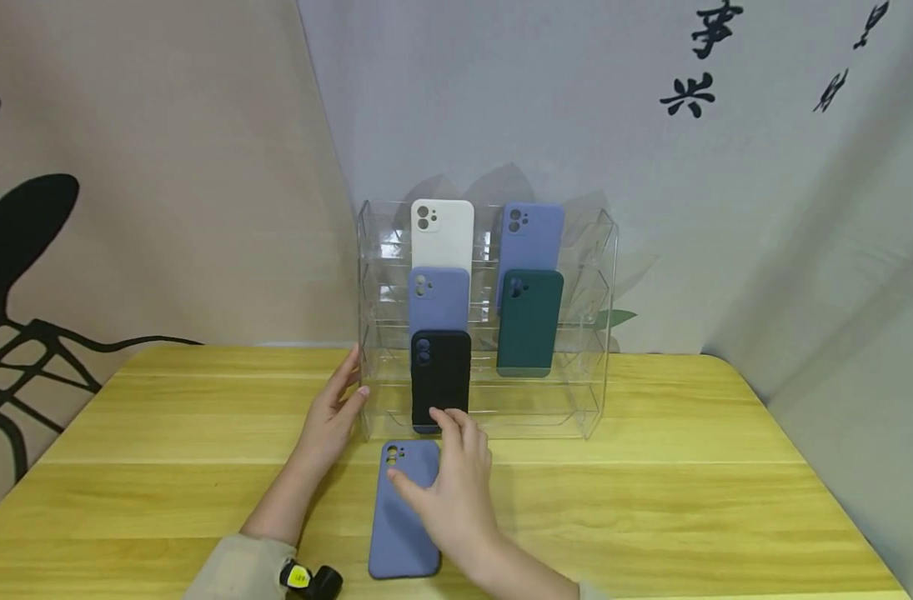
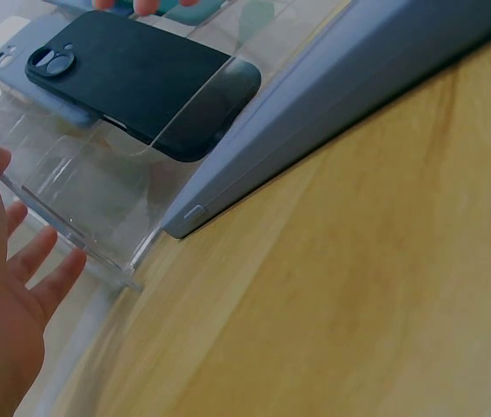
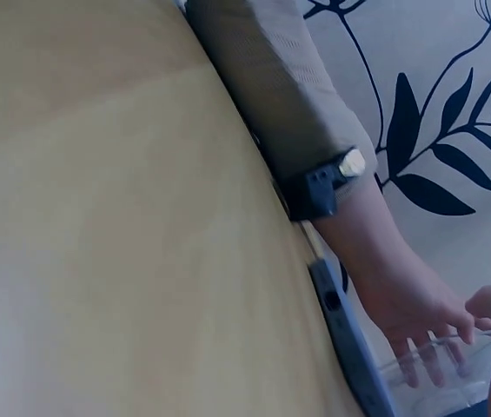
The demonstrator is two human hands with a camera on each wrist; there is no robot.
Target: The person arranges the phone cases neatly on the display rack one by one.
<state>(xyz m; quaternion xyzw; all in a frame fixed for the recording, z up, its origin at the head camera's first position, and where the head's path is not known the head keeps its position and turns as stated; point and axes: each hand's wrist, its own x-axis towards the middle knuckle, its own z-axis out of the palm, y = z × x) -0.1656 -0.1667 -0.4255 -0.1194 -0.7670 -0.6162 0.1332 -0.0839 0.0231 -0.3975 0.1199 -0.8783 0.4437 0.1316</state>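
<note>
A clear acrylic display rack [image 1: 531, 410] with several tiers stands on the table. My left hand [image 1: 328, 425] rests against its left side, fingers extended, as the left wrist view also shows. A black phone case [image 1: 441, 371] leans in the rack's lowest occupied tier. Flat on the table in front lies a blue-grey phone case [image 1: 399, 529], camera cutouts toward the rack. Over this case's right side hovers my right hand [image 1: 459, 492], thumb and fingers spread apart. Its fingertips are by the black case's lower edge; whether they touch it I cannot tell.
Higher in the rack lean a white case [image 1: 443, 237], a lavender case [image 1: 438, 298] below it, another lavender case [image 1: 533, 233] at the right, and a dark green case [image 1: 531, 321]. Behind the wooden table [image 1: 689, 492] hangs a pale cloth [image 1: 501, 100] with black prints.
</note>
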